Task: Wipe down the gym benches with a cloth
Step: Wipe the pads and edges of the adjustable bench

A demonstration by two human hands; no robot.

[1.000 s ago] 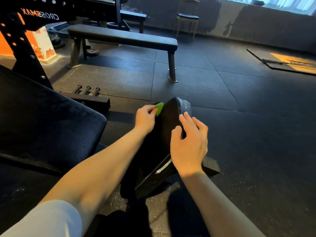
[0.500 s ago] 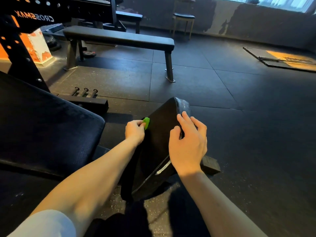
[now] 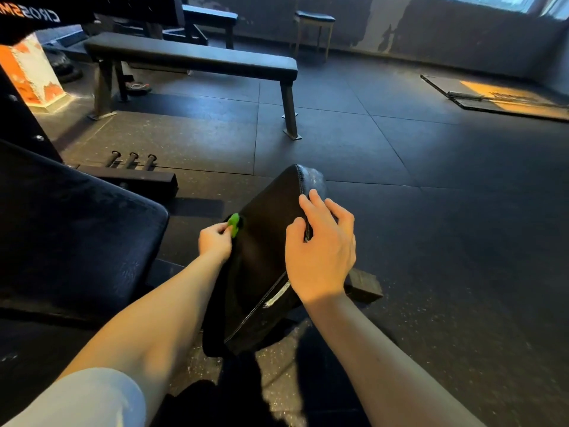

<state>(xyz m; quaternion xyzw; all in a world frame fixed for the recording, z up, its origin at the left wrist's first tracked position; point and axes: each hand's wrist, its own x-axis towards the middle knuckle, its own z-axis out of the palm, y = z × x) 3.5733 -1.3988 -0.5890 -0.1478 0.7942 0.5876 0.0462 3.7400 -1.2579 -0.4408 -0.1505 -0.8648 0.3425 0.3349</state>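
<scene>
The dark rubber-tiled floor (image 3: 431, 226) fills most of the view, speckled near the bottom edge. At the left a large black padded bench back (image 3: 77, 235) is cut off by the frame, so its full shape and support are not visible. Farther off, a long flat bench (image 3: 191, 57) stands on metal legs. Behind it, a second bench and a stool (image 3: 314, 17) are dim and hard to make out. A lifting platform (image 3: 498, 97) lies at the far right, cut by the edge.

In the near middle sits the small black seat pad (image 3: 268, 235), tilted with its far end raised. Its frame below is mostly hidden by the pad and the forearms, and only a block-like foot shows at the right.

The right hand (image 3: 321, 254) rests on the pad's right edge with its fingers loosely spread. The thumb lies on the top face and the other fingers reach over the side, where their tips cannot be seen clearly. The left hand (image 3: 214, 240) is at the pad's left edge, its fingers curled tight and pinching the green cloth (image 3: 234, 223). Only a small tuft of cloth shows above the knuckles, touching the pad's left side, and the rest is hidden inside the fist. A white sleeve (image 3: 86, 399) shows at the bottom left corner, cut off by the frame.
</scene>
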